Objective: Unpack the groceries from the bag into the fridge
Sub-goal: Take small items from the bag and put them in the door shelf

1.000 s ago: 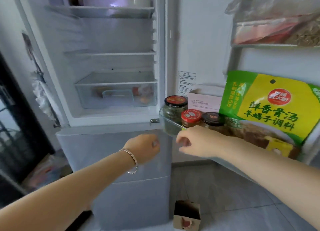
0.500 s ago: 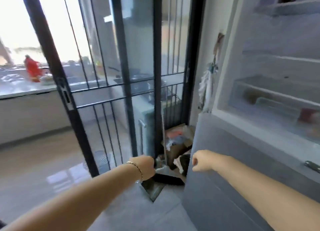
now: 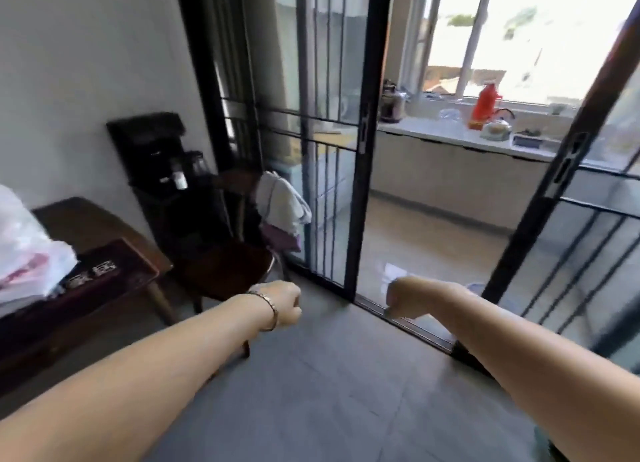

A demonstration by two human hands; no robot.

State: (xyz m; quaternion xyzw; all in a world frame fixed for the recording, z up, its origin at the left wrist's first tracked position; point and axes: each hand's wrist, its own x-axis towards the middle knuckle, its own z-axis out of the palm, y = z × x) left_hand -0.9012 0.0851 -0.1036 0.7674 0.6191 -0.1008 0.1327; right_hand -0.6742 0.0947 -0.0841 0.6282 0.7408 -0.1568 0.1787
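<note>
Reaching forward with both fists curled and carrying nothing.
Left hand (image 3: pixel 282 304) and right hand (image 3: pixel 403 297) are hovering over floor; white bag (image 3: pixel 24 250) is sitting far left on the desk (image 3: pixel 104 240), fridge unseen, so a blurry turn risks a clumsy grab.

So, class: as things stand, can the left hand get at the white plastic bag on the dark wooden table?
Probably not yet: the left hand is curled, empty, well right of the bag. Nothing blocks the way.

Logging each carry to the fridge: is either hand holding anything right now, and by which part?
Nothing. The left hand and right hand are both loosely curled and empty.
</note>
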